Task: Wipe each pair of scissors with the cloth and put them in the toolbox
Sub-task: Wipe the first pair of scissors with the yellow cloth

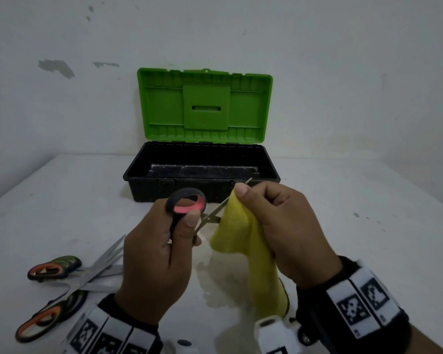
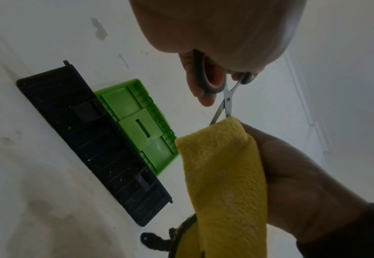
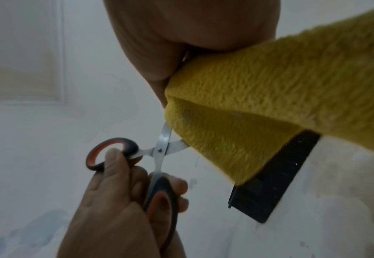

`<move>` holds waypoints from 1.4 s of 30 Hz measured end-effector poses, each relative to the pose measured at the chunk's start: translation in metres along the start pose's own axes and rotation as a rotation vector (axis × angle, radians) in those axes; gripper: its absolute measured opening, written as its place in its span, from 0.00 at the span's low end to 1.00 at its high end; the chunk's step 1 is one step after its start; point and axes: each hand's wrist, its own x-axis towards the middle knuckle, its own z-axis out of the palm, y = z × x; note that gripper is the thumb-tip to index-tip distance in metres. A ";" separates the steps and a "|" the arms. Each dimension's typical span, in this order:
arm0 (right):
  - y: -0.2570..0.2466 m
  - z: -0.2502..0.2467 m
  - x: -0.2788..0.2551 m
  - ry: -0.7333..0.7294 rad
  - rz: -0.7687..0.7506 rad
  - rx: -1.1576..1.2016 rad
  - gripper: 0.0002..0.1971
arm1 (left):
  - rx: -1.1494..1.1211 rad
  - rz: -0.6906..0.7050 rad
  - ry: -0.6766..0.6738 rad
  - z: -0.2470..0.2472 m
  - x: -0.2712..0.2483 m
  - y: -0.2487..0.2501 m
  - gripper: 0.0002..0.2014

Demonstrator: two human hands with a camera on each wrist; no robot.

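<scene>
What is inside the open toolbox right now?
No scissors show in the toolbox: only its dark, speckled floor. The near wall hides the front strip. The small scissors are in the left hand; two larger scissors lie on the table.

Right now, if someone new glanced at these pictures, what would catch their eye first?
Probably the toolbox at the back of the table, its bright green lid standing open. Next, in front of it, the yellow cloth pinched by the right hand around the blades of the small scissors gripped by the left hand.
</scene>
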 end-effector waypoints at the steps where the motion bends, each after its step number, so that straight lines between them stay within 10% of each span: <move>1: 0.000 -0.001 0.001 0.004 0.003 0.000 0.19 | -0.010 -0.015 -0.002 0.000 0.000 0.000 0.10; 9: 0.005 -0.032 0.017 0.160 -0.077 -0.137 0.18 | -0.228 -0.422 0.069 0.000 0.001 0.005 0.13; 15: 0.002 -0.028 0.001 0.004 -0.279 -0.310 0.10 | -0.467 -0.687 0.069 0.005 0.007 0.005 0.12; 42: 0.006 -0.014 0.000 0.062 0.005 -0.117 0.20 | -0.689 -0.963 -0.105 0.003 0.012 0.002 0.17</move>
